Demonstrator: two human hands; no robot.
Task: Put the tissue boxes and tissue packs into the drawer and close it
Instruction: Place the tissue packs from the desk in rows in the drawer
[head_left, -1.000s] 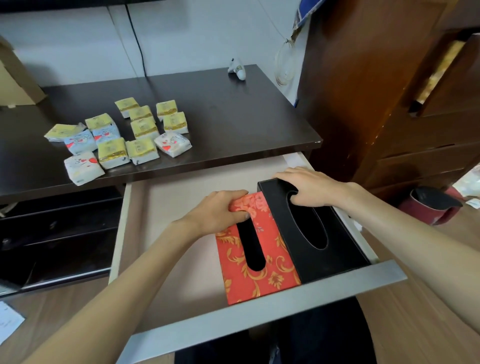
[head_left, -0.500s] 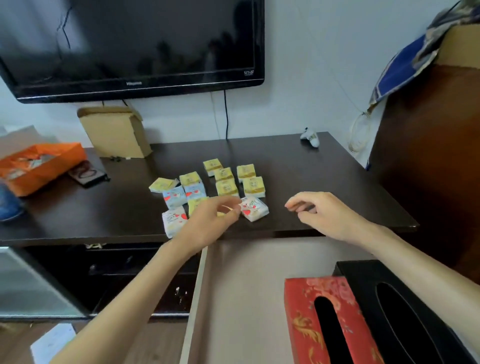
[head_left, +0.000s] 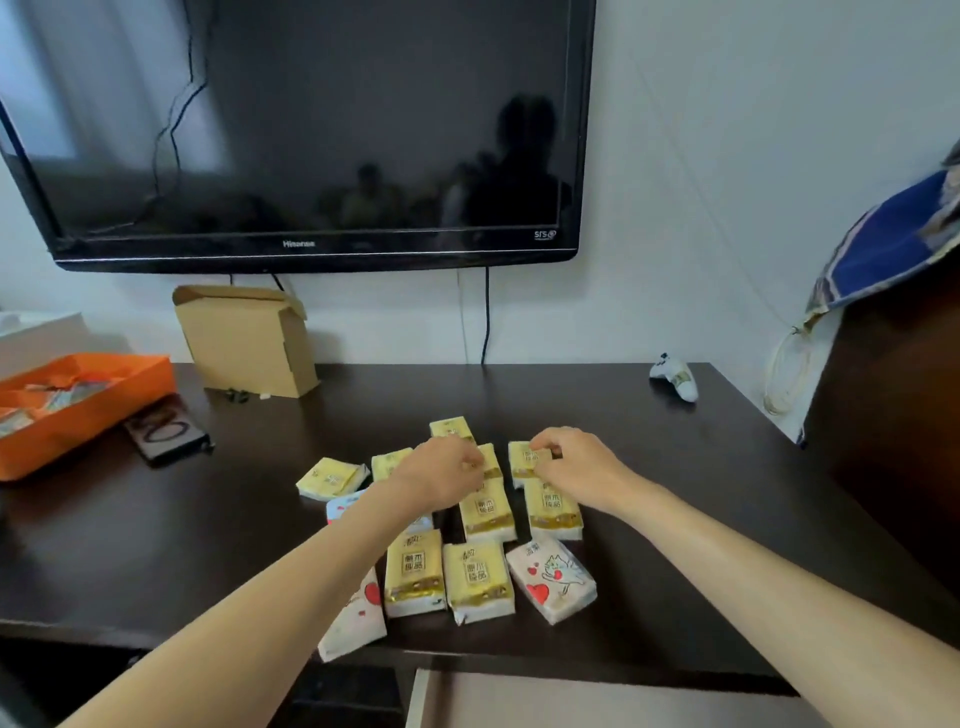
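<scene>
So: both hands are out over the cluster of tissue packs (head_left: 475, 525) on the dark desk (head_left: 675, 467), mid-desk, a little right of centre. The left hand (head_left: 441, 475) is curled over a yellow pack in the far rows; its fingertips look pinched onto it, though the back of the hand hides the actual contact, so I cannot say it has a grip. The right hand (head_left: 576, 467) has thumb and fingers closing on the far-right yellow pack (head_left: 527, 460), touching it; nothing is lifted.

Progress, as I judge it: none of the packs has gone in. A dozen or so lie on the desk: mostly yellow ones, a white pack with hearts and a cat (head_left: 551, 579) near right, another white heart pack (head_left: 356, 618) overhanging the near edge at left, and one lying flat on its own at far left (head_left: 330, 477).

The drawer (head_left: 597, 701) is open below the near edge; only a strip of its pale floor shows, bare (the tissue boxes are not in view, so whether they are stowed I cannot tell).

Left to do: carry all the packs down, probably in handfuls, then push the drawer shut. Clutter at the far side, a cardboard box (head_left: 249, 343) and an orange tray (head_left: 78, 410), plays no part.
</scene>
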